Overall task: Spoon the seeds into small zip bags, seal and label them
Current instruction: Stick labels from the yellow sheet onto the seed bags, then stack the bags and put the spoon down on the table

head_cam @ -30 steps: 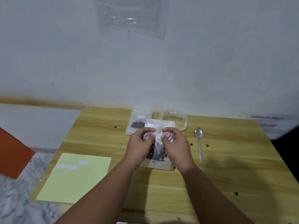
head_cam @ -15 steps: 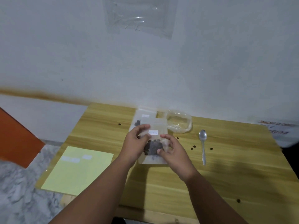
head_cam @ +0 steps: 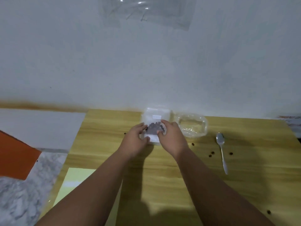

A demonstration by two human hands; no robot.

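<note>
Finding: you have carried the zip bag (head_cam: 153, 137) away from the middle of the surface (head_cam: 254, 180) to its far edge, close to the wall and just left of the clear tub (head_cam: 204, 126). A second ago both hands were pinching along the bag's top strip. That pinching has now stopped.

Hands: your left hand (head_cam: 136, 137) grips the bag's left edge, with the thumb on its near corner. Your right hand (head_cam: 172, 137) holds the right side, with fingertips curled over the dark seeds (head_cam: 154, 127) inside.

Bag: a white label (head_cam: 157, 117) shows above the seeds. The earlier filled bag lay at this same far spot. It cannot now be told apart from the one you hold.

Judgement: this bag appears sealed and labelled and is being set with the finished one. The frame is too soft to confirm that the seal is closed.

Outstanding: the spoon (head_cam: 221, 150) lies idle at right, with stray seeds (head_cam: 211, 154) scattered beside it. The yellow label sheet (head_cam: 76, 178) remains at near left. The tub looks almost empty, so little spooning seems left.
</note>
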